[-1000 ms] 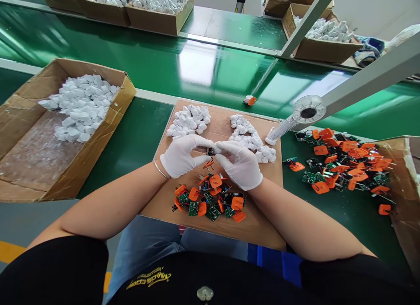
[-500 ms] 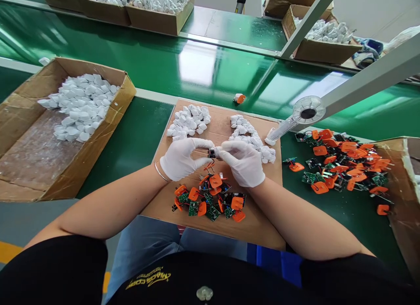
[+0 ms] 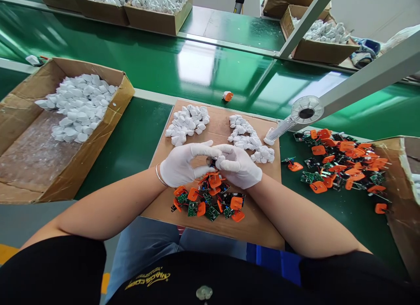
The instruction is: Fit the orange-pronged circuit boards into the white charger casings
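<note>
Both of my hands wear white gloves and meet above the middle of the cardboard sheet. My left hand (image 3: pixel 180 166) pinches a small dark circuit board assembly (image 3: pixel 211 162) between thumb and forefinger. From the other side, the closed fingers of my right hand (image 3: pixel 242 166) grip the same assembly and cover most of it. Just below lies a heap of green circuit boards with orange plates (image 3: pixel 210 200). Beyond my hands are two piles of small white plastic housings, a left pile (image 3: pixel 187 121) and a right pile (image 3: pixel 246 136).
A carton of white pieces (image 3: pixel 83 106) stands at left. Right of the cardboard sheet (image 3: pixel 262 226) lies a bigger heap of orange-plated boards (image 3: pixel 352 158) beside another carton (image 3: pixel 393 178). A clear-wrapped round-headed device (image 3: pixel 306 110) leans over the bench. One orange-and-white piece (image 3: pixel 227 96) sits on the green belt (image 3: pixel 147 73).
My hands have drawn closer together, and my right fingers now cover more of the assembly. On the belt, the orange-and-white piece has shifted left; another white piece shows more behind the left carton.
</note>
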Motion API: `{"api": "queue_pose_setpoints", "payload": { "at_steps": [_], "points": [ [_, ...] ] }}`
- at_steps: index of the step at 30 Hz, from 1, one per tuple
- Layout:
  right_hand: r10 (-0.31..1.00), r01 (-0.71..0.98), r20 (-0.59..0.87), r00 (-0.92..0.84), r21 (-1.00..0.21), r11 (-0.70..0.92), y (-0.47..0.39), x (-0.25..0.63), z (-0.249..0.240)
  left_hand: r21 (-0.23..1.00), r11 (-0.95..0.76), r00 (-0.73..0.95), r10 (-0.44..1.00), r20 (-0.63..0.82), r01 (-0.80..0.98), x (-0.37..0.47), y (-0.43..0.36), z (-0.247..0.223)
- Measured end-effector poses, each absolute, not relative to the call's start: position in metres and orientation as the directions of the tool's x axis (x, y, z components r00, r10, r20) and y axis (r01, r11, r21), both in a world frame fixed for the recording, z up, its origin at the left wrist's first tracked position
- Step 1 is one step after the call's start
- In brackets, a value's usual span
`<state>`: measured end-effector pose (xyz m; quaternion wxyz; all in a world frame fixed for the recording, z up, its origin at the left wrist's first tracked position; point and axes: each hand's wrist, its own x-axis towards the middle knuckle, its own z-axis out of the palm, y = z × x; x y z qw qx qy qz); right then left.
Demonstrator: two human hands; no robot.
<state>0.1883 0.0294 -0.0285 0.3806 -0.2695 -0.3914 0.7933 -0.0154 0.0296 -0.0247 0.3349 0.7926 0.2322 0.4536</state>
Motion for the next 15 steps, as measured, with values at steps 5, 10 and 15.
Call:
{"api": "queue_pose_setpoints", "payload": {
  "at_steps": [5,10,15],
  "points": [
    [0.859,-0.350,-0.064,-0.508,-0.896,-0.273,0.028,0.184,-0.032,0.694,-0.707,0.573,0.629,0.525,0.141,-0.013,0.030,-0.016],
    [0.872,-0.298,-0.067,-0.486,-0.925,-0.237,0.026,0.181,-0.031,0.583,-0.774,0.578,0.600,0.553,0.247,-0.012,0.030,-0.014],
    [0.882,-0.275,-0.067,-0.466,-0.937,-0.217,0.024,0.183,-0.029,0.564,-0.781,0.587,0.597,0.546,0.269,-0.009,0.032,-0.010]
  ]
}}
